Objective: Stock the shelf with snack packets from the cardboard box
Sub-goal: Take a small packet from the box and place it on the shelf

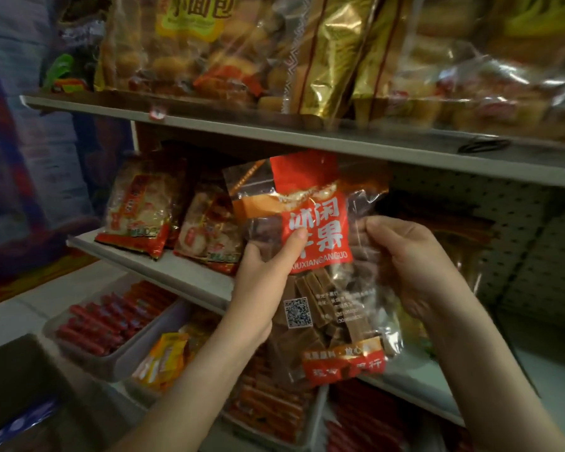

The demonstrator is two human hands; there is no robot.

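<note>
Shop shelving fills the view: bread bags [190, 50] crowd the top shelf [274, 130], and 2 red-trimmed packets [137, 210] lean on the middle shelf [177, 272]. In front of that middle shelf, both hands hold up 1 clear snack packet [317, 243] with a red label. The left hand [261, 275] is clamped on its left edge, thumb across the label; the right hand [411, 265] pinches its right edge. Trays of red sausages [111, 324] sit below. The box [20, 380] corner shows at lower left.

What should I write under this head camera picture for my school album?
Both hands, left hand and right hand, hold a clear snack packet up before the middle shelf.
</note>
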